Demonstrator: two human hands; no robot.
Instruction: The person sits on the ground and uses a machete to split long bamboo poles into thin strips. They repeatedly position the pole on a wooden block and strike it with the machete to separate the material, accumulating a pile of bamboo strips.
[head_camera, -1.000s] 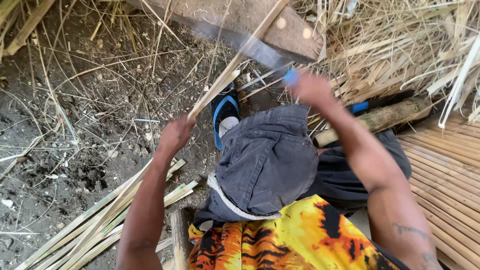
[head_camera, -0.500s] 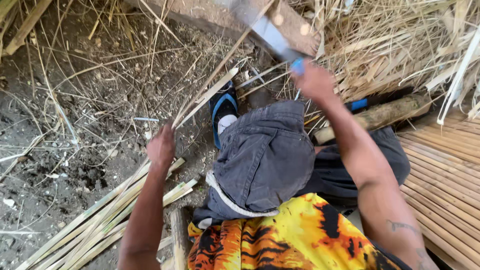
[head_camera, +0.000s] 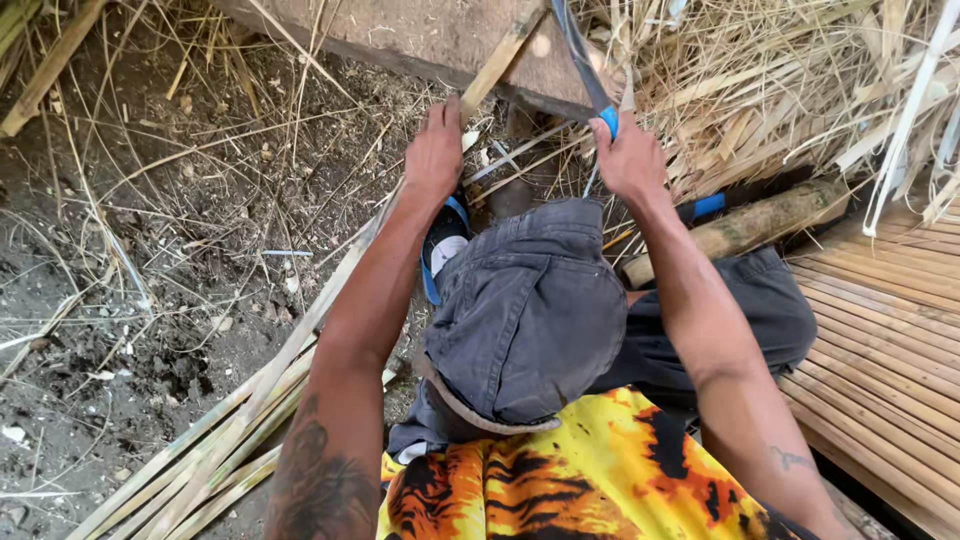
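Observation:
My left hand (head_camera: 434, 150) grips a long bamboo strip (head_camera: 330, 290) that runs from the pile at the lower left up to the top centre. My right hand (head_camera: 630, 158) holds a long knife (head_camera: 582, 60) by its blue handle, blade pointing up and away, close beside the strip's upper end. Both hands are in front of my raised knee in grey shorts (head_camera: 530, 310). A wooden block (head_camera: 440, 35) lies just beyond the hands.
A bundle of split bamboo strips (head_camera: 200, 450) lies on the dirt at lower left. A thick bamboo log (head_camera: 745, 228) rests by my right leg. A slatted bamboo platform (head_camera: 890, 340) is at right, dry straw (head_camera: 790, 90) at upper right. A blue sandal (head_camera: 440, 245) is under my knee.
My left hand moved up from near the ground and took hold of the strip higher up, near the knife. The right hand lifted the knife more upright and shifted slightly left.

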